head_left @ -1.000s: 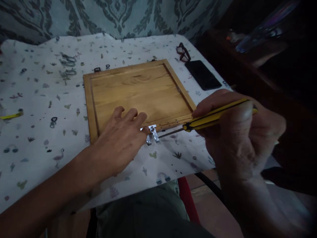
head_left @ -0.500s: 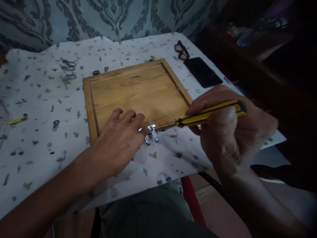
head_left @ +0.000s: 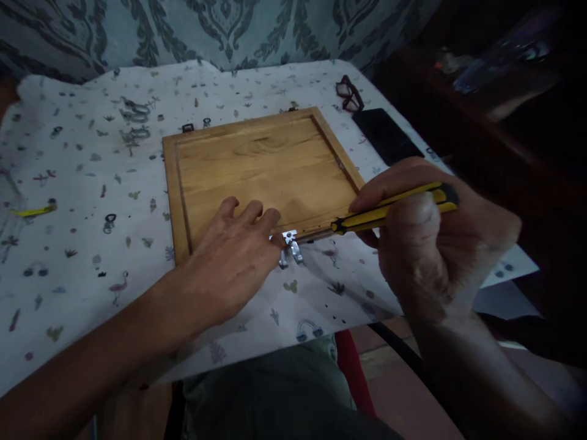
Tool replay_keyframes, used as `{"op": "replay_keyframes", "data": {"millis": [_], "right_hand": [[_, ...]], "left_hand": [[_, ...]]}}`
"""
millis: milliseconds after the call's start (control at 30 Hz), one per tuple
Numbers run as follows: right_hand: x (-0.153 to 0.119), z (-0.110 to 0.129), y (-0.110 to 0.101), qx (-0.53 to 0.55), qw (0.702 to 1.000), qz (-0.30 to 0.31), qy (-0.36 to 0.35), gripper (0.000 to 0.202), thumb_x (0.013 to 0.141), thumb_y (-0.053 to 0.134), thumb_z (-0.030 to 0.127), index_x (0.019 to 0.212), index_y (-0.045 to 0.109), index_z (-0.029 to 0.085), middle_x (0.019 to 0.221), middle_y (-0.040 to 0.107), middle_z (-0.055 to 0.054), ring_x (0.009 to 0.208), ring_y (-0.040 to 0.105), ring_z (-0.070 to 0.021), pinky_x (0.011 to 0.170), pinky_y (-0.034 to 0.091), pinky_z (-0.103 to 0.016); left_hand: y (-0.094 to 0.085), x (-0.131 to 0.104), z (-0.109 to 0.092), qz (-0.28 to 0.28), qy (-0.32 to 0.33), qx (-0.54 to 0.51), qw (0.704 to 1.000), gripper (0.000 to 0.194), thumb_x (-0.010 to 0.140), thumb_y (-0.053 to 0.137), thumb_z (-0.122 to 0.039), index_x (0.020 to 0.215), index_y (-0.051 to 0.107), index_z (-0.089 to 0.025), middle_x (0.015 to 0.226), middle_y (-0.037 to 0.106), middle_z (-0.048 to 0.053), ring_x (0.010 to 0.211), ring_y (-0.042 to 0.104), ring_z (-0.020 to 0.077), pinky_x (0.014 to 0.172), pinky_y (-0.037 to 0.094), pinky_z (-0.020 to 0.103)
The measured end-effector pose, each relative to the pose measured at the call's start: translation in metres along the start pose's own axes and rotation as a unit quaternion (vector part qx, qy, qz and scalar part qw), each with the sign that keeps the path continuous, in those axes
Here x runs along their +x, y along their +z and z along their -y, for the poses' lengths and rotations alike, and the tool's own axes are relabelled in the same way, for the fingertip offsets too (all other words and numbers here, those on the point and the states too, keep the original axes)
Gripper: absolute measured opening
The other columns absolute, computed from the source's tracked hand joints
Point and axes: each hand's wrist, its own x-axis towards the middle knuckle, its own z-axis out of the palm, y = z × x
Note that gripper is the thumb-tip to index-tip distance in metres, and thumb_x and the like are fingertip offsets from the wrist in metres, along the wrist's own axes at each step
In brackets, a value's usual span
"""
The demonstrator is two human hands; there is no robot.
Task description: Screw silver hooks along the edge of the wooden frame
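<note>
A framed wooden panel (head_left: 257, 171) lies flat on the table. At its near edge sits a silver metal hinge (head_left: 291, 242), partly covered by the fingers of my left hand (head_left: 233, 263). That hand rests over the panel's near edge, its thumb and fingertips at the hinge. My right hand (head_left: 426, 244) is wrapped round the yellow and black handle of a screwdriver (head_left: 385, 211). The thin shaft points left along the panel's near edge, and its tip is close to the hinge.
Dark-framed glasses (head_left: 349, 95) and a black phone (head_left: 387, 135) lie beyond the panel on the right. More metal hinges (head_left: 134, 122) are at the back left of the patterned tablecloth (head_left: 137, 211). A yellow item (head_left: 34, 211) lies at the far left.
The whole view has shifted slightly, with the panel, hands and table items appearing a little further right. Both hands keep about the same places at the hinge and on the screwdriver.
</note>
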Motion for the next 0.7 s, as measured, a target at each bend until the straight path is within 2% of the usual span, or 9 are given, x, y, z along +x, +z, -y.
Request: {"op": "replay_keyframes", "data": {"millis": [67, 133, 233, 400, 467, 600, 700], "right_hand": [[0.000, 0.002, -0.001, -0.007, 0.999, -0.020, -0.036, 0.040, 0.101, 0.053, 0.057, 0.083, 0.066, 0.024, 0.080, 0.061, -0.003, 0.071, 0.061, -0.0188, 0.066, 0.046, -0.039], [0.001, 0.004, -0.001, -0.017, 0.999, -0.017, -0.043, 0.036, 0.101, 0.055, 0.054, 0.083, 0.067, 0.025, 0.079, 0.062, -0.003, 0.069, 0.061, -0.0189, 0.063, 0.045, -0.038], [0.003, 0.008, -0.001, -0.024, 0.999, -0.002, -0.020, 0.034, 0.099, 0.058, 0.054, 0.083, 0.068, 0.025, 0.078, 0.064, -0.003, 0.061, 0.058, -0.0173, 0.055, 0.042, -0.037], [0.009, 0.014, 0.000, 0.033, 0.999, 0.024, 0.030, 0.030, 0.098, 0.063, 0.050, 0.082, 0.073, 0.026, 0.050, 0.055, 0.004, 0.040, 0.049, -0.0139, 0.041, 0.035, -0.034], [0.011, 0.014, 0.000, 0.073, 0.996, 0.035, 0.032, 0.024, 0.096, 0.068, 0.047, 0.085, 0.074, 0.027, 0.056, 0.060, 0.004, 0.040, 0.051, -0.0121, 0.038, 0.035, -0.032], [0.012, 0.009, -0.004, 0.126, 0.988, 0.074, 0.039, 0.018, 0.094, 0.073, 0.044, 0.106, 0.076, 0.031, 0.079, 0.072, 0.003, 0.045, 0.057, -0.0110, 0.038, 0.042, -0.030], [0.010, 0.006, -0.005, 0.130, 0.987, 0.087, 0.025, 0.013, 0.095, 0.072, 0.038, 0.104, 0.077, 0.031, 0.087, 0.074, 0.001, 0.049, 0.061, -0.0107, 0.038, 0.045, -0.028]], "left_hand": [[0.000, -0.001, 0.000, -0.004, 0.002, -0.003, 1.000, 0.026, 0.090, 0.059, -0.008, 0.110, 0.072, -0.017, 0.102, 0.062, 0.010, 0.103, 0.059, 0.0295, 0.089, 0.047, 0.047], [0.000, -0.001, 0.000, -0.002, 0.001, -0.004, 1.000, 0.025, 0.090, 0.059, -0.009, 0.110, 0.072, -0.017, 0.102, 0.062, 0.011, 0.103, 0.059, 0.0299, 0.088, 0.047, 0.047], [0.000, 0.000, 0.001, 0.005, 0.006, -0.004, 1.000, 0.027, 0.089, 0.058, -0.009, 0.111, 0.072, -0.016, 0.103, 0.062, 0.011, 0.103, 0.058, 0.0305, 0.087, 0.047, 0.047], [0.000, -0.001, 0.002, 0.007, 0.008, -0.001, 1.000, 0.032, 0.088, 0.057, -0.009, 0.116, 0.071, -0.016, 0.104, 0.061, 0.011, 0.105, 0.057, 0.0312, 0.088, 0.046, 0.048], [0.000, -0.001, 0.001, 0.005, 0.009, 0.000, 1.000, 0.030, 0.090, 0.056, -0.009, 0.115, 0.071, -0.016, 0.103, 0.061, 0.011, 0.104, 0.057, 0.0301, 0.088, 0.045, 0.046], [0.000, -0.001, -0.001, 0.009, 0.000, 0.000, 1.000, 0.027, 0.090, 0.056, -0.007, 0.110, 0.072, -0.015, 0.104, 0.062, 0.012, 0.105, 0.057, 0.0292, 0.089, 0.045, 0.045], [0.000, -0.001, -0.001, 0.006, -0.002, -0.009, 1.000, 0.027, 0.090, 0.055, -0.006, 0.109, 0.073, -0.015, 0.104, 0.062, 0.012, 0.107, 0.057, 0.0301, 0.091, 0.045, 0.046]]}}
